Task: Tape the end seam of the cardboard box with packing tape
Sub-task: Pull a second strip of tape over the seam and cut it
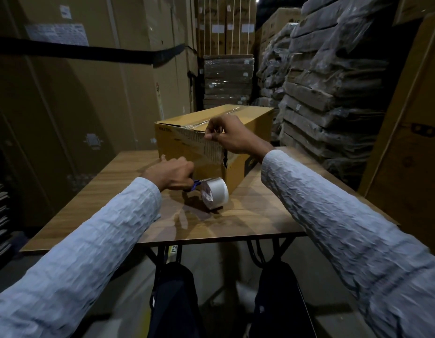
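Observation:
A brown cardboard box (177, 145) lies on the wooden table (128, 172), its near end facing me. Clear tape runs along its top seam and down the end face. My right hand (232, 137) pinches the tape at the box's upper near edge. My left hand (171, 174) grips the blue handle of a tape dispenser (214, 195) that carries a white tape roll and stands on the table just in front of the box. The box's near right corner is torn.
Tall cardboard cartons stand at the left (77, 93) and the right (411, 142). Wrapped flat packs are stacked at the right (328, 93) and behind the box (227, 81). The table's folding legs (163, 254) and my legs show below its near edge.

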`<state>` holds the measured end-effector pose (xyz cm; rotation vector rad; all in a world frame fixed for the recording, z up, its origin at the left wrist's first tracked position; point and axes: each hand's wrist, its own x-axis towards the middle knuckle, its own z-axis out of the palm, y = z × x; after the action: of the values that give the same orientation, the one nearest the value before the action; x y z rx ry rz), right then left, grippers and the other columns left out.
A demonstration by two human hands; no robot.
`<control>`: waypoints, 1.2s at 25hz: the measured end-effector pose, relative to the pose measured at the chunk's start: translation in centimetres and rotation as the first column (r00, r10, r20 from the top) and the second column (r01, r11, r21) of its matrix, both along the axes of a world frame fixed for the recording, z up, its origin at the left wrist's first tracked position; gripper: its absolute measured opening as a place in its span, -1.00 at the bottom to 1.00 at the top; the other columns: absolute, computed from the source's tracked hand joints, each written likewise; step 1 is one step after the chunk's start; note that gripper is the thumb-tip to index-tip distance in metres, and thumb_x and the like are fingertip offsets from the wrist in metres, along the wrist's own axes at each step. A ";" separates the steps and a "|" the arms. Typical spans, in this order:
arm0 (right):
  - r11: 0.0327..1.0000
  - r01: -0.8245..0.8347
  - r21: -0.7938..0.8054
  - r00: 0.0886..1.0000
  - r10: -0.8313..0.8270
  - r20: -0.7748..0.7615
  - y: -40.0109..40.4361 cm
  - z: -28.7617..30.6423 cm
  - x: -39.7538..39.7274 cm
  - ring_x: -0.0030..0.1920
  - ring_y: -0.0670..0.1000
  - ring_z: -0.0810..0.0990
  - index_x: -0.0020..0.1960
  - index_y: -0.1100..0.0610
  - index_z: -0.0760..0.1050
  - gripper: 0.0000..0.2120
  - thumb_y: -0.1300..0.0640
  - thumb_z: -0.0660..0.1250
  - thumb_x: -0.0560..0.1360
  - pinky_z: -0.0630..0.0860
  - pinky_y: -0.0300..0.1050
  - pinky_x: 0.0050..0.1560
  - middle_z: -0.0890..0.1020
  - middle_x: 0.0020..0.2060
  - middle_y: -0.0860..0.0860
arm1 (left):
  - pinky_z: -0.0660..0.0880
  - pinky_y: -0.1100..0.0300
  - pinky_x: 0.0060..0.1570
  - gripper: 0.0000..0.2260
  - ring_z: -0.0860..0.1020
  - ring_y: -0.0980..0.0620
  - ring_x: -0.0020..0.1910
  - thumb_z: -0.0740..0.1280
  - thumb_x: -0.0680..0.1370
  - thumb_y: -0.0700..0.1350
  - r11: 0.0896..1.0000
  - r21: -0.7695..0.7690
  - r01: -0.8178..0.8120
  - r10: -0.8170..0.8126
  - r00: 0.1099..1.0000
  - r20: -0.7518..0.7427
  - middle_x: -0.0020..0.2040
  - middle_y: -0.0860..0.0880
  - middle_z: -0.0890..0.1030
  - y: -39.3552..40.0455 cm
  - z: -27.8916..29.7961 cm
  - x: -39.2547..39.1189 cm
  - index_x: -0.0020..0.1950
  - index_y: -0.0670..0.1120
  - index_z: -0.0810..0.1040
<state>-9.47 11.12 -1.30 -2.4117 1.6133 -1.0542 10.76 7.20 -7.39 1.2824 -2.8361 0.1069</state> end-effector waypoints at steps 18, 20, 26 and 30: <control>0.998 -0.040 0.044 0.971 0.028 0.237 -0.7 -0.5 -1.3 -0.05 -0.08 0.59 -0.06 0.02 0.57 -0.91 0.16 0.36 0.60 0.49 -0.26 -0.09 0.62 -0.09 -0.03 | 0.37 0.12 -0.19 -0.58 0.55 0.01 -0.15 0.37 0.23 0.15 0.909 0.409 -0.086 0.225 0.925 -0.307 -0.13 -0.03 0.64 -1.7 -3.0 6.3 -0.02 -0.03 0.70; 0.998 -0.043 0.045 0.968 0.031 0.251 -0.9 -0.5 -1.4 -0.03 -0.05 0.61 -0.06 0.02 0.57 -0.91 0.16 0.36 0.60 0.52 -0.22 -0.07 0.63 -0.08 0.00 | 0.40 0.15 -0.26 -0.65 0.59 0.04 -0.21 0.37 0.22 0.16 0.908 0.400 -0.127 0.237 0.942 -0.239 -0.21 0.00 0.67 -1.9 -4.1 6.8 -0.12 0.01 0.71; 0.997 -0.060 0.039 0.955 0.046 0.292 -1.1 -0.8 -1.5 -0.05 -0.08 0.61 -0.03 0.05 0.57 -0.95 0.15 0.35 0.61 0.51 -0.25 -0.10 0.63 -0.07 0.01 | 0.47 -0.02 0.12 -0.58 0.49 -0.17 0.19 0.24 0.59 0.26 0.905 0.277 -0.322 0.323 0.945 0.044 0.19 -0.13 0.52 -3.4 -6.6 5.7 0.17 -0.04 0.61; 0.997 -0.068 0.040 0.954 0.053 0.295 -1.0 -0.6 -1.5 -0.03 -0.06 0.62 -0.03 0.06 0.57 -0.94 0.16 0.35 0.61 0.55 -0.21 -0.08 0.64 -0.07 0.02 | 0.48 0.01 -0.05 -0.83 0.55 -0.20 0.07 0.31 0.61 -0.02 0.943 -0.014 -0.332 0.327 0.935 -0.140 0.12 -0.21 0.61 -3.1 -8.0 4.3 0.02 -0.08 0.62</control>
<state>-10.96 10.09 -1.94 -2.1337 1.4401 -1.2732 15.07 4.13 -15.39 1.6762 -2.4711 0.0755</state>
